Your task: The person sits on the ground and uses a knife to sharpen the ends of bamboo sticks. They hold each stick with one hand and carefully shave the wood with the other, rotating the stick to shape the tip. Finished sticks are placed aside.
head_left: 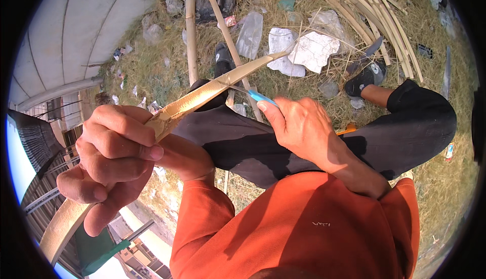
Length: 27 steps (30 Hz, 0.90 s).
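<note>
A long split bamboo strip (205,93) runs from the lower left up to a narrow end near the middle top. My left hand (114,152) is closed around it, with the strip passing through the fingers and out below. In my right hand (304,127) is a knife (260,97) with a light blue handle, the thumb lying along it. The thin blade meets the strip's pale inner face partway along its length. Part of the knife handle is hidden inside my right fist.
Bamboo poles (191,31) lie on dry grass ahead, beside white stone slabs (314,51) and scattered plastic scraps. A bundle of bamboo strips (374,11) rests at the far right, near a dark blade (373,47). A pale wall (76,26) stands at the left.
</note>
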Motion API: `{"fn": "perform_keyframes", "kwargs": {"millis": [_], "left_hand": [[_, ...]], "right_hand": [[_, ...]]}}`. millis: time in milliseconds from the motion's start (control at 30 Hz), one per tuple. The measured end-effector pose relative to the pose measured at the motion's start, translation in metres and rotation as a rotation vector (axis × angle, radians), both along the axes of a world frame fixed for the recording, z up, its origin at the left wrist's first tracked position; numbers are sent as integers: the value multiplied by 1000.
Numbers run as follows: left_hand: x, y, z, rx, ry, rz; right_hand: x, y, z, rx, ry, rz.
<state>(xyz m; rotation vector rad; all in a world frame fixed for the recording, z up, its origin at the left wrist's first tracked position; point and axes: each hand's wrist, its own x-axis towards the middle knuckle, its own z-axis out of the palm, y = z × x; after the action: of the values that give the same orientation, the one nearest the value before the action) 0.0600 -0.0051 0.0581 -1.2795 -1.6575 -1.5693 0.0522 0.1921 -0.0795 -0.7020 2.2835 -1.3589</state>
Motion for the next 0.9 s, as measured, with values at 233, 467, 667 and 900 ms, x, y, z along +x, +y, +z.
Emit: {"fn": "perform_keyframes", "kwargs": {"millis": [233, 467, 667, 900], "left_hand": [[-3, -3, 2, -49, 26, 81], [-14, -32, -1, -11, 30, 22], [-7, -29, -1, -18, -11, 120], [-3, -26, -1, -33, -46, 65]], "right_hand": [[2, 33, -134, 399, 426, -176], [-24, 22, -32, -157, -73, -146], [-9, -28, -14, -363, -151, 9], [-15, -26, -37, -136, 227, -60]]}}
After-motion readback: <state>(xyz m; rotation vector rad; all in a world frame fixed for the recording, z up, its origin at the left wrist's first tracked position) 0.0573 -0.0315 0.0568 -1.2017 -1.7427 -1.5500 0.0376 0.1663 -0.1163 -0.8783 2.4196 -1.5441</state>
